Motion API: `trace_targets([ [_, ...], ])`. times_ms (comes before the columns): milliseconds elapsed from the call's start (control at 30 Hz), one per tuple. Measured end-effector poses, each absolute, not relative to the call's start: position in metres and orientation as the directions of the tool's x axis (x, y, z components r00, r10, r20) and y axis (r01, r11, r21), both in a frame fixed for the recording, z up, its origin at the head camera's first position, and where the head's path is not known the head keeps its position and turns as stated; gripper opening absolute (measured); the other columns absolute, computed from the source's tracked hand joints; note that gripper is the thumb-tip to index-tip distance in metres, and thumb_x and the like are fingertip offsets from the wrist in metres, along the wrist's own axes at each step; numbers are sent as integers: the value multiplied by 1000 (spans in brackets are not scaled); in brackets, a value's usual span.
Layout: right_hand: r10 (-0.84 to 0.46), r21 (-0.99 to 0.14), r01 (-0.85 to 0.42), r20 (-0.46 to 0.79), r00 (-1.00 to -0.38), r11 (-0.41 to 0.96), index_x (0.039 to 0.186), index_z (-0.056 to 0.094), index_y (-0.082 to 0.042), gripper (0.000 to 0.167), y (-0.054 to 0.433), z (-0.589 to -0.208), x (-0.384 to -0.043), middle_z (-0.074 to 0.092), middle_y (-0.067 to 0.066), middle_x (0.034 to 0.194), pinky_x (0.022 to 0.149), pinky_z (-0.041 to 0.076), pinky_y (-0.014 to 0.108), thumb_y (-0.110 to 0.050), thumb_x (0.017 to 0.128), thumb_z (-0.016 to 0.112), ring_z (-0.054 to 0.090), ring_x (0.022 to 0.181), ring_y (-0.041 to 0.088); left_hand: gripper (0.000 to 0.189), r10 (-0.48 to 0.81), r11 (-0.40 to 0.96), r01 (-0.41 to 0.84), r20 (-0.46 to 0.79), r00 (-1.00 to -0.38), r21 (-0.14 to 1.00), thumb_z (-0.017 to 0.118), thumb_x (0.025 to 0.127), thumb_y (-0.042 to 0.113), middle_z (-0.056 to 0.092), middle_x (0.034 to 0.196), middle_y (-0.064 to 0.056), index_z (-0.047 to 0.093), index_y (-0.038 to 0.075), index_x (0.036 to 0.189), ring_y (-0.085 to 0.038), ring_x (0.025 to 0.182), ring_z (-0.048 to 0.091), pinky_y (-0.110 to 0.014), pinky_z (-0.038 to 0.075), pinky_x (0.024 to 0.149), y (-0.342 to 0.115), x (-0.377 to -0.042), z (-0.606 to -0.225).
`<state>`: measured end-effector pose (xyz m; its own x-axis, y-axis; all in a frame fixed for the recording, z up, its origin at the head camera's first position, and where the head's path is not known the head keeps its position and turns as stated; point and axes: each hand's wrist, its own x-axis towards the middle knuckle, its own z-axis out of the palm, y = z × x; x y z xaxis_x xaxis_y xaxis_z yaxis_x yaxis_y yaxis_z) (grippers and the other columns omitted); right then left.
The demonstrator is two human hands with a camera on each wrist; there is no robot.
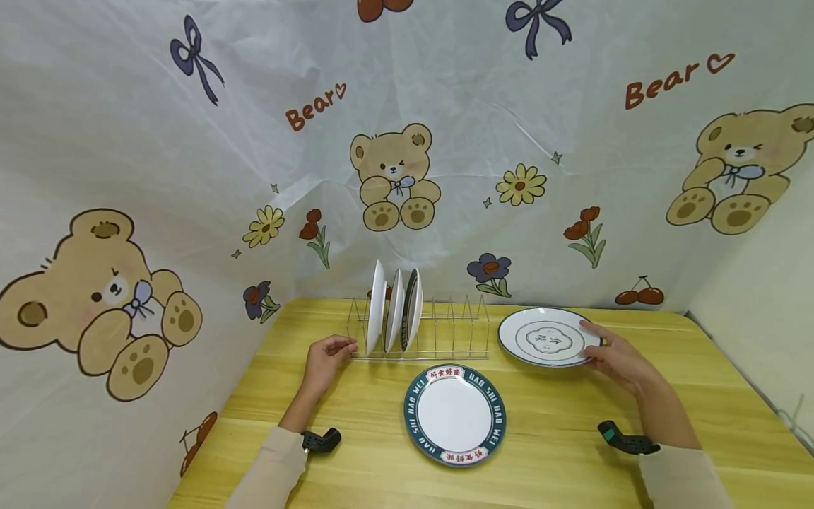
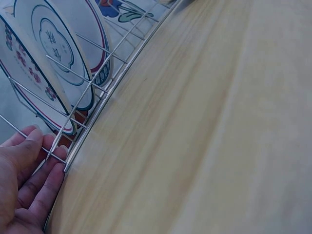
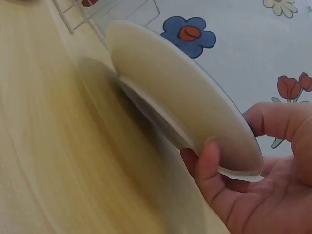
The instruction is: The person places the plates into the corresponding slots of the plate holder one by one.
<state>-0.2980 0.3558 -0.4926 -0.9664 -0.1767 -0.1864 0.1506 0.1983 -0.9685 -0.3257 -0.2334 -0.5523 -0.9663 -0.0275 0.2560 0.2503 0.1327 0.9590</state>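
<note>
A wire dish rack (image 1: 454, 353) stands at the back of the table. My left hand (image 1: 327, 360) pinches its left end; in the left wrist view the thumb and fingers (image 2: 46, 183) are round the end wire. Several plates stand upright in its left slots, among them a white plate (image 1: 376, 311) and a patterned plate (image 1: 413, 311). My right hand (image 1: 620, 357) grips the right edge of a white plate (image 1: 521, 346) with a dark rim and a central motif. The right wrist view shows this plate's underside (image 3: 170, 92) tilted above the table.
A plate with a green lettered rim (image 1: 454, 417) lies flat on the wooden table (image 1: 369, 459), in front of the rack. Behind the table hangs a white cloth (image 1: 458, 106) printed with bears and flowers. A pale wall (image 1: 750, 318) borders the right side.
</note>
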Motion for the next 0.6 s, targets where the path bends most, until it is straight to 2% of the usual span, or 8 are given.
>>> trace_targets([
  [133, -277, -982, 89, -134, -951, 167, 161, -1, -2, 80, 356, -482, -293, 0, 36, 156, 87, 61, 34, 1, 101, 51, 62, 96, 14, 17, -29, 130, 269, 274, -961, 954, 74, 93, 7, 74, 98, -22, 74, -7, 104, -26, 83, 73, -28, 62, 70, -233, -325, -553],
  [267, -350, -989, 25, -75, -934, 147, 162, -3, -6, 84, 353, -471, -287, 3, 39, 153, 90, 59, 43, 5, 100, 53, 66, 101, 20, 16, -31, 131, 277, 283, -959, 952, 74, 93, 5, 75, 95, -20, 74, -7, 103, -21, 81, 72, -27, 62, 69, -233, -325, -554],
  [467, -344, -980, -68, 0, -939, 186, 165, 3, -16, 90, 344, -454, -282, 6, 37, 154, 86, 61, 39, 6, 97, 59, 66, 104, 21, 16, -36, 133, 272, 279, -960, 953, 74, 92, 5, 74, 95, -20, 74, -7, 103, -21, 80, 72, -27, 62, 69, -232, -325, -553],
  [600, -319, -973, -100, 29, -947, 207, 165, 2, -19, 91, 337, -444, -278, 6, 38, 154, 85, 62, 38, 4, 98, 60, 67, 100, 18, 19, -25, 117, 262, 266, -964, 958, 74, 93, 5, 73, 99, -25, 73, -9, 105, -28, 85, 74, -29, 63, 71, -233, -325, -552],
])
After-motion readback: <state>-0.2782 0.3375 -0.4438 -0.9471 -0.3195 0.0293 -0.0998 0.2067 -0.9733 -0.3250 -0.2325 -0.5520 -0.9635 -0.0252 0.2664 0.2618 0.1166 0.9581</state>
